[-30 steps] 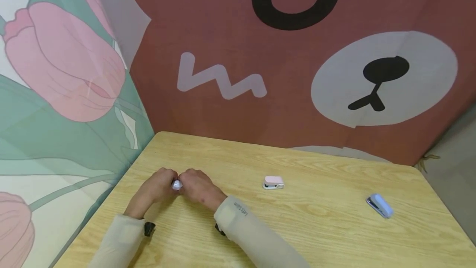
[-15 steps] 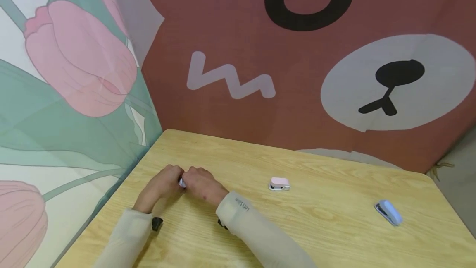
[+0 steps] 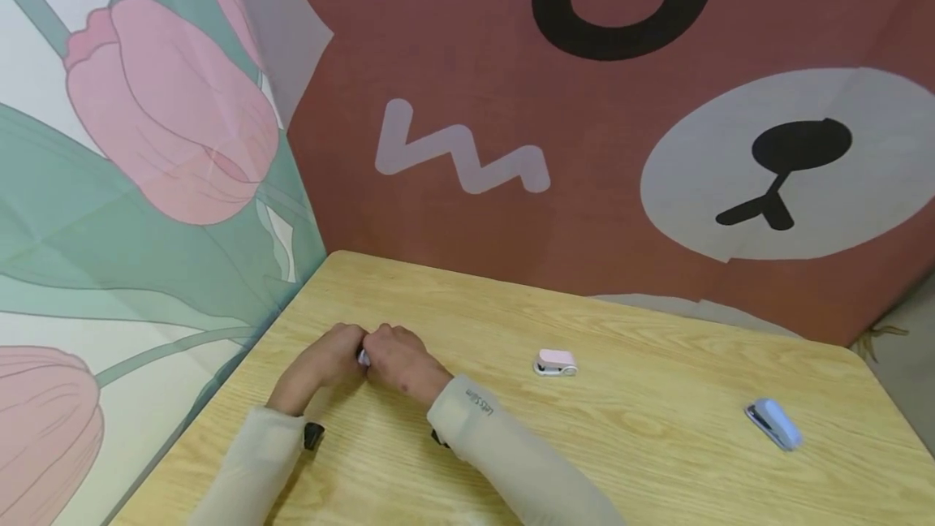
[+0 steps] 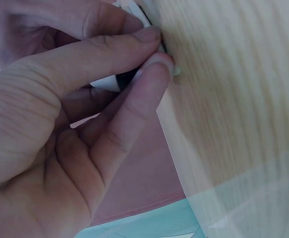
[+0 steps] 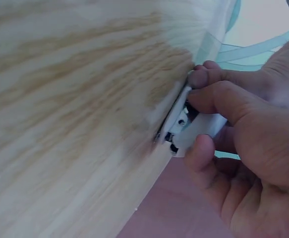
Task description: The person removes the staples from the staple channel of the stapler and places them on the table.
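Note:
A small white stapler (image 5: pixel 206 128) is held between both hands, just over the left part of the table. In the head view only a sliver of the stapler (image 3: pixel 363 358) shows. My right hand (image 5: pixel 268 144) grips its body between thumb and fingers, and the metal inside shows at the near end. At the other end, the thumb and forefinger of my left hand (image 4: pixel 70 114) pinch it; their tips hide what lies between them. My left hand (image 3: pixel 332 362) and right hand (image 3: pixel 402 360) meet in the head view.
A pink and white stapler (image 3: pixel 555 362) rests on the wooden table (image 3: pixel 467 445) right of the hands. Farther right lies a blue stapler (image 3: pixel 774 424). A tulip-print cloth (image 3: pixel 175 112) hangs at the left and a bear-print cloth (image 3: pixel 467 242) at the back.
The head view has turned slightly left, so everything appears farther right. Both hands stay together on the white stapler, of which less shows now. The other two staplers have not moved on the table.

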Demonstrator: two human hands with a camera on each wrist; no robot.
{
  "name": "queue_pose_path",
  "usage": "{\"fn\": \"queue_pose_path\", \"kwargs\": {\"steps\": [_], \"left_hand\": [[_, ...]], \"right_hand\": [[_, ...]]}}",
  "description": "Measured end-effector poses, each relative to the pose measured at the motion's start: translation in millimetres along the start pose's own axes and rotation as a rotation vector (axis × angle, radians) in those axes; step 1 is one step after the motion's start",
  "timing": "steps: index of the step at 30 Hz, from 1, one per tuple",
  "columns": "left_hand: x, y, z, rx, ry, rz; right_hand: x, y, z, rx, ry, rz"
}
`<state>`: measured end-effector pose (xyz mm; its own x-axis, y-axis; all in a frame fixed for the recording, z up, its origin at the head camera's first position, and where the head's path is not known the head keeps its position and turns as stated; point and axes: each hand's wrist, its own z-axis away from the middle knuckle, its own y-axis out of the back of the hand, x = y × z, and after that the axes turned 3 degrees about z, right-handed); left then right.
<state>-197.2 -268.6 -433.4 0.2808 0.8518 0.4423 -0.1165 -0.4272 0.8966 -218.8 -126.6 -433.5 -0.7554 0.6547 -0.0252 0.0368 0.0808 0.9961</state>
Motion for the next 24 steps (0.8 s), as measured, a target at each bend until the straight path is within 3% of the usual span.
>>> {"fn": "queue_pose_path", "kwargs": {"steps": [6, 13, 20, 24], "left_hand": [[2.0, 0.0, 0.2, 0.013, -0.013, -0.004], [4.0, 2.0, -0.2, -0.005, -0.027, -0.030], [3.1, 4.9, -1.7, -0.028, -0.040, -0.007], [-1.1, 2.3, 1.1, -0.004, -0.045, 0.030]], "right_hand": [[0.3, -5.9, 2.5, 0.027, 0.043, 0.073], [-2.0, -8.3, 5.7, -0.019, 0.021, 0.075], [-2.0, -8.0, 8.6, -0.032, 0.017, 0.083], [-1.6, -7.6, 9.1, -0.032, 0.033, 0.061]]}}
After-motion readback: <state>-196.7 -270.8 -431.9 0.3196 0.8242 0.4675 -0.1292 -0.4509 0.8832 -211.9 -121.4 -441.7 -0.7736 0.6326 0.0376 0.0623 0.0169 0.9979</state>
